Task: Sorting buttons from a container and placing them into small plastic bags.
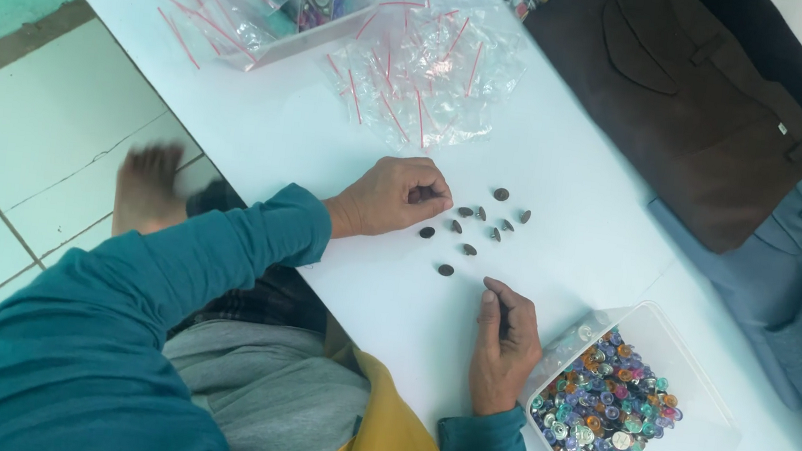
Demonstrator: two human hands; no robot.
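The left hand (pixel 394 198) is laid on the white table (pixel 281 131), its fingers curled into a loose fist with a small dark piece seemingly pinched at the fingertips; the grip itself is partly hidden by the knuckles. The right hand (pixel 505 348) is rested on its edge nearer the body, fingers folded inward with the thumb laid along them; whether anything is held inside cannot be told. Both arms are covered by teal sleeves (pixel 215 265).

Between the two hands, a loose scatter of dark buttons (pixel 474 226) is spread on the table, the pieces lying apart from one another. One button lies just beside the right fingertips, and others lie just right of the left hand.

Just right of the right hand, a clear box (pixel 700 431) is set, filled with small caps of many colours (pixel 606 410). On the far side of the table, a heap of clear bags (pixel 420 56) with pink seal strips is seen, and left of it a clear tray (pixel 272 30) holding more bags. At the far right, a brown garment (pixel 696 108) is laid over a blue garment (pixel 795 301), which is cut off by the picture's right edge. A bare foot (pixel 148 189) is seen blurred on the tiled floor (pixel 16 161) at the left. A second container of coloured pieces at the far edge is mostly cut off.
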